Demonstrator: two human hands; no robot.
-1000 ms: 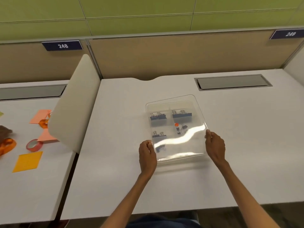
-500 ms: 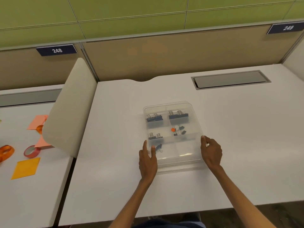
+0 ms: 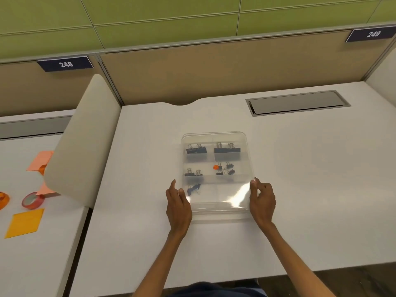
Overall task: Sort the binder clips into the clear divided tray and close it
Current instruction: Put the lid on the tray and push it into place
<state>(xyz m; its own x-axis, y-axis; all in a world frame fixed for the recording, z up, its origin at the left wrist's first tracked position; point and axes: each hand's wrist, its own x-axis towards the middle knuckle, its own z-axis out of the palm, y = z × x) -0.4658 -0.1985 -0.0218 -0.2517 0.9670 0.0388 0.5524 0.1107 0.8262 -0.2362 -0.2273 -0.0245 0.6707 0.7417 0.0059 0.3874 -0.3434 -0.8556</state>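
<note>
While the left hand (image 3: 179,202) lies straight-fingered against the tray (image 3: 214,135) on the desk (image 3: 310,189) and the right hand (image 3: 263,199) pinches its edge, I'd press both sides evenly (clips (image 3: 226,150) sorted inside) until it seats

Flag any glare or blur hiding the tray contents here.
Head view: a bright glare band crosses the near right corner of the tray lid, washing out that compartment; the binder clips farther back read clearly; tape rolls at the left edge are smeared.

White desk (image 3: 300,189) lay under grip; beige partition (image 3: 214,71) stood beyond, green wall (image 3: 171,18) above. Grey cable hatch (image 3: 297,102) sat beyond-right of grip; curved divider (image 3: 81,146) rose left.
</note>
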